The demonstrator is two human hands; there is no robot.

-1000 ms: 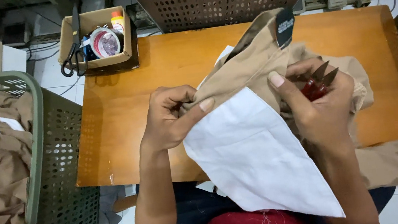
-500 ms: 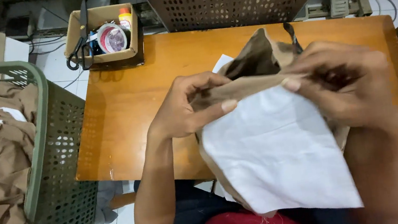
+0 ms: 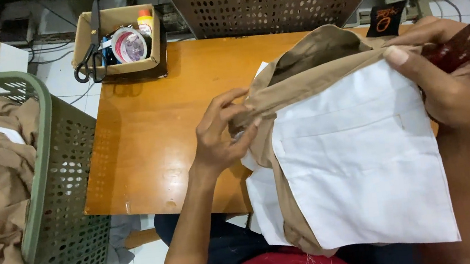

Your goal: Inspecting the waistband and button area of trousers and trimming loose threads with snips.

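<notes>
Fingers (image 3: 238, 110) of the left hand (image 3: 220, 134) pinch the folded waistband edge of a tan cotton garment with a large white pocket lining (image 3: 357, 153), which is lifted clear of the orange wooden worktop (image 3: 159, 147) and turned inside out toward the camera. Across the garment, the right hand (image 3: 456, 87) grips the same band at its other end, thumb pressed flat on the cloth, while a small red-handled thread snip (image 3: 455, 48) sits tucked in that palm with its dark blades sticking out past the knuckles. Beyond the left fingers, at the worktop's far corner, a small open cardboard box (image 3: 116, 42) carries black scissors, a roll of tape and a little bottle. Further out to that side stands a green perforated plastic basket (image 3: 57, 189) heaped with tan cloth. Past both hands, at the worktop's far edge, a grey perforated basket (image 3: 273, 2) holds more tan pieces.
</notes>
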